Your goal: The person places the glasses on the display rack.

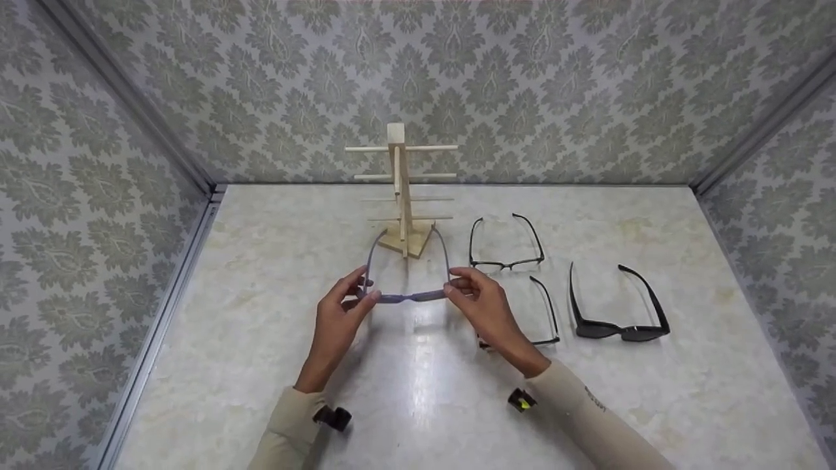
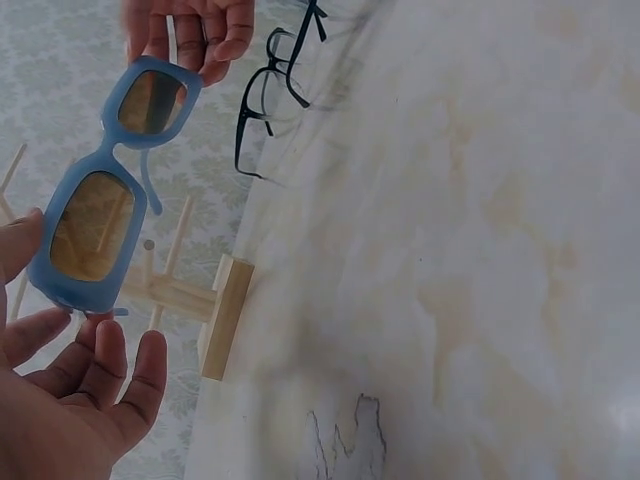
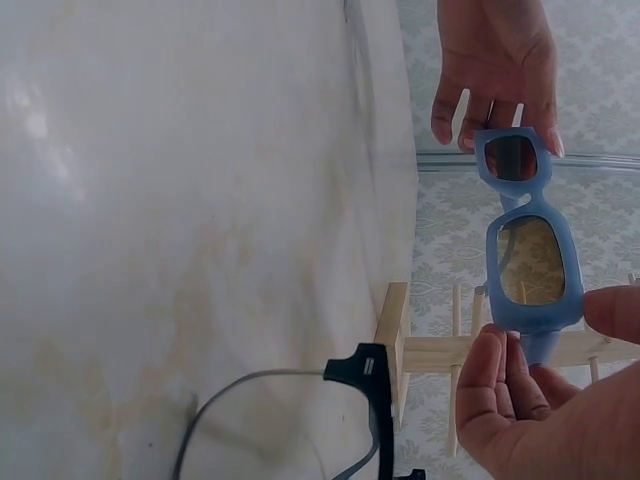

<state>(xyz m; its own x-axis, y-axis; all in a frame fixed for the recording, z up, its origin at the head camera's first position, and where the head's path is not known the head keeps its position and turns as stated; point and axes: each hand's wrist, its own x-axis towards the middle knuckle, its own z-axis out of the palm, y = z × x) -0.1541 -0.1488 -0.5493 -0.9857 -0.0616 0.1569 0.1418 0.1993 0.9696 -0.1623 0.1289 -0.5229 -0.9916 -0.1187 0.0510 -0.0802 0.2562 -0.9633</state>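
Note:
Both hands hold a pair of blue sunglasses (image 1: 408, 297) with amber lenses above the table, temples pointing away toward the wooden stand. The left hand (image 1: 343, 307) pinches the left hinge corner between thumb and fingers. At the opposite corner, the right hand (image 1: 482, 301) grips the frame the same way. In the left wrist view the sunglasses (image 2: 92, 225) show their front, with a thumb on the rim. The right wrist view also shows the sunglasses (image 3: 533, 258) between the two hands. Just beyond them stands a wooden display rack (image 1: 403, 196) with several horizontal pegs and no glasses on it.
Black-framed eyeglasses (image 1: 506, 266) lie right of the rack. Another dark pair (image 1: 552, 313) lies nearer, partly hidden by the right hand. Black sunglasses (image 1: 620, 331) rest farther right. Patterned panels (image 1: 418, 85) enclose the pale marbled table (image 1: 261, 261) at the back and sides.

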